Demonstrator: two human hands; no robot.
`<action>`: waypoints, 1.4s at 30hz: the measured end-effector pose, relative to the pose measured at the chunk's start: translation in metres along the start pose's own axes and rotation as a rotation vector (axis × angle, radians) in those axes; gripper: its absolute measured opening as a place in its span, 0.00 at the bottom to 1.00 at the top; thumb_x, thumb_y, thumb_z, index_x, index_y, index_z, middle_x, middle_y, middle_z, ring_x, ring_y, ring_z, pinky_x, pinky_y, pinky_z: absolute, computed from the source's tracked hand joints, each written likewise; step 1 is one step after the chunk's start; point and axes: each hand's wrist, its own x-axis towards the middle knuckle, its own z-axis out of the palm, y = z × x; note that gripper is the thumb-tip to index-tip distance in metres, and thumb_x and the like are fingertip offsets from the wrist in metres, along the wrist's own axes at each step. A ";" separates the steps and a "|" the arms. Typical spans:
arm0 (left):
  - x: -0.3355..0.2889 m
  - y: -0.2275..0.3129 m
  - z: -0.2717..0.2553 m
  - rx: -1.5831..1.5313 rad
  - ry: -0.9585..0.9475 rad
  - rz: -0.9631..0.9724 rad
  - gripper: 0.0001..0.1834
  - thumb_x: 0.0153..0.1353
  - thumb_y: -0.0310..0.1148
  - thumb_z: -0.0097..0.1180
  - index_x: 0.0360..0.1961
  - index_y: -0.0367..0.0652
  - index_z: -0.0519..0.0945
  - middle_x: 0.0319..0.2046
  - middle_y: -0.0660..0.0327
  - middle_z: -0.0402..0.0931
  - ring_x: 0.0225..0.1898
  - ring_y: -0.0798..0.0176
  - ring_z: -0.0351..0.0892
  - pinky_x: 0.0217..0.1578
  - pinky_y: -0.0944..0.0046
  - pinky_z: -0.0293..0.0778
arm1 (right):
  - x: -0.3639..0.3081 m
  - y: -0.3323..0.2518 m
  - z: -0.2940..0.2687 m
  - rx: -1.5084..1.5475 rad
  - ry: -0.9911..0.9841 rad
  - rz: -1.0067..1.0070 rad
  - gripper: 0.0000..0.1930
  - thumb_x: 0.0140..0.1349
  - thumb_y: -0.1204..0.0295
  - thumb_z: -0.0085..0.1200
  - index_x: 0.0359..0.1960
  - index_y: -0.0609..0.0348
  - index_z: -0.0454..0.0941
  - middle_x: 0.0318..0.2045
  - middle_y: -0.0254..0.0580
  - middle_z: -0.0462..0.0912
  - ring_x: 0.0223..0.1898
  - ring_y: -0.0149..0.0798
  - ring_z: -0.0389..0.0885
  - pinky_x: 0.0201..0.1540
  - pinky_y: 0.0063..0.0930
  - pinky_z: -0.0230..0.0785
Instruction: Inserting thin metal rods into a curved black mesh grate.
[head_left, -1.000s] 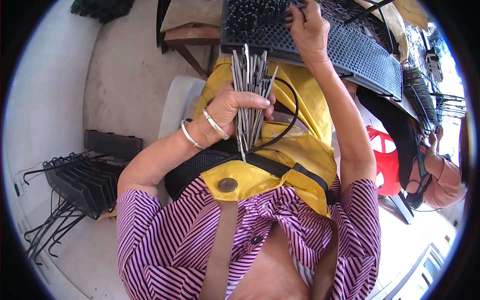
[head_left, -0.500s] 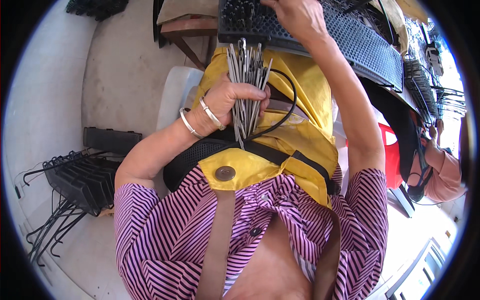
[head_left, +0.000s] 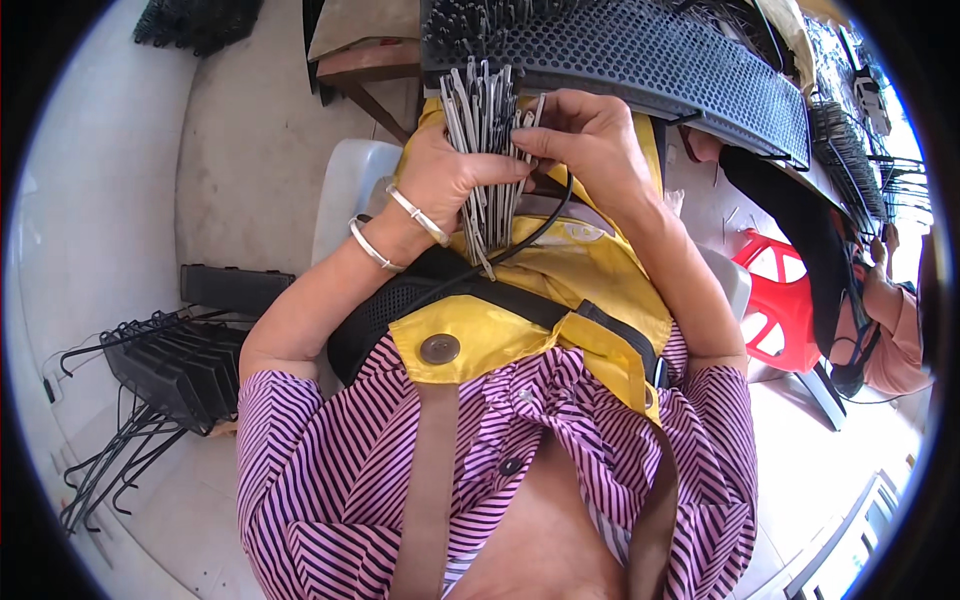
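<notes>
A bundle of thin grey metal rods [head_left: 485,130] stands nearly upright over my lap, with my left hand [head_left: 440,175] wrapped round it and the thumb across its front. Their upper ends fan out unevenly, and the lower ends hang below my fist. My right hand [head_left: 600,145] is at the bundle's right side. Its thumb and fingers pinch a rod [head_left: 540,108] at the outer edge; the fingertips are partly hidden. Just beyond my hands is a black perforated tray [head_left: 650,65], with dark, thin pieces [head_left: 465,30] crowded at its left end.
Over my yellow apron [head_left: 490,345] runs a black cable [head_left: 535,235]. A wooden stool [head_left: 365,55] stands far left of the tray. Black hooked parts [head_left: 170,365] are stacked on the left floor. At right are a red plastic stool [head_left: 780,310] and another person's arm [head_left: 890,330].
My right hand has come back from the tray to the right side of the bundle. The left hand keeps its hold, with the bundle slightly farther up and left.
</notes>
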 end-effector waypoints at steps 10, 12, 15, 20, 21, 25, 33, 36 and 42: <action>-0.003 -0.006 -0.008 0.075 0.064 -0.025 0.12 0.41 0.16 0.59 0.31 0.32 0.78 0.27 0.58 0.79 0.27 0.65 0.79 0.32 0.69 0.75 | -0.016 0.009 0.000 0.016 0.029 0.039 0.09 0.50 0.80 0.57 0.35 0.67 0.76 0.25 0.38 0.79 0.23 0.25 0.75 0.24 0.16 0.68; -0.002 -0.011 -0.010 0.075 0.080 -0.024 0.12 0.41 0.16 0.59 0.31 0.31 0.78 0.27 0.58 0.79 0.27 0.65 0.79 0.32 0.69 0.75 | -0.015 0.014 0.002 0.064 0.045 0.089 0.08 0.51 0.80 0.57 0.33 0.66 0.76 0.25 0.37 0.79 0.22 0.25 0.75 0.23 0.16 0.67; -0.001 -0.011 -0.009 0.069 0.084 -0.025 0.11 0.41 0.16 0.59 0.30 0.31 0.78 0.27 0.58 0.79 0.26 0.66 0.79 0.31 0.69 0.75 | -0.016 0.018 0.005 0.148 0.067 0.174 0.05 0.49 0.78 0.58 0.27 0.66 0.77 0.22 0.35 0.78 0.19 0.23 0.73 0.20 0.15 0.66; -0.001 -0.012 -0.008 0.070 0.095 -0.037 0.10 0.42 0.16 0.59 0.30 0.32 0.78 0.27 0.57 0.79 0.26 0.65 0.79 0.30 0.69 0.75 | -0.019 0.016 0.001 0.135 0.047 0.198 0.05 0.51 0.78 0.57 0.28 0.67 0.76 0.23 0.38 0.79 0.20 0.26 0.75 0.22 0.16 0.69; -0.002 -0.013 -0.009 0.050 0.114 -0.049 0.10 0.42 0.16 0.59 0.30 0.32 0.78 0.26 0.57 0.79 0.25 0.64 0.79 0.29 0.68 0.76 | -0.020 0.016 -0.001 0.116 0.037 0.227 0.06 0.53 0.78 0.57 0.30 0.68 0.75 0.24 0.40 0.79 0.22 0.29 0.77 0.24 0.18 0.72; -0.001 -0.014 -0.016 -0.001 0.136 -0.123 0.09 0.43 0.16 0.58 0.30 0.31 0.76 0.25 0.55 0.78 0.25 0.61 0.79 0.27 0.65 0.77 | -0.014 0.013 -0.024 0.060 0.006 0.228 0.06 0.55 0.77 0.55 0.31 0.68 0.75 0.26 0.43 0.80 0.25 0.33 0.79 0.27 0.23 0.74; 0.000 -0.014 -0.017 -0.038 0.026 -0.164 0.08 0.46 0.18 0.58 0.30 0.31 0.74 0.23 0.52 0.77 0.24 0.60 0.79 0.27 0.64 0.78 | 0.082 -0.011 -0.105 0.270 0.389 -0.377 0.05 0.55 0.80 0.54 0.33 0.69 0.75 0.30 0.47 0.80 0.27 0.37 0.79 0.32 0.27 0.76; 0.002 -0.012 -0.018 -0.050 0.036 -0.177 0.09 0.46 0.18 0.58 0.30 0.31 0.74 0.24 0.53 0.77 0.24 0.59 0.79 0.27 0.64 0.78 | 0.099 0.002 -0.114 0.256 0.413 -0.387 0.05 0.53 0.83 0.55 0.32 0.68 0.76 0.28 0.48 0.80 0.26 0.37 0.79 0.31 0.28 0.77; 0.000 -0.014 -0.022 -0.060 0.032 -0.192 0.09 0.46 0.19 0.58 0.31 0.31 0.74 0.24 0.53 0.77 0.26 0.59 0.79 0.28 0.63 0.79 | 0.106 -0.003 -0.095 0.159 0.399 -0.489 0.02 0.51 0.81 0.57 0.26 0.62 0.76 0.20 0.37 0.79 0.19 0.27 0.76 0.21 0.17 0.69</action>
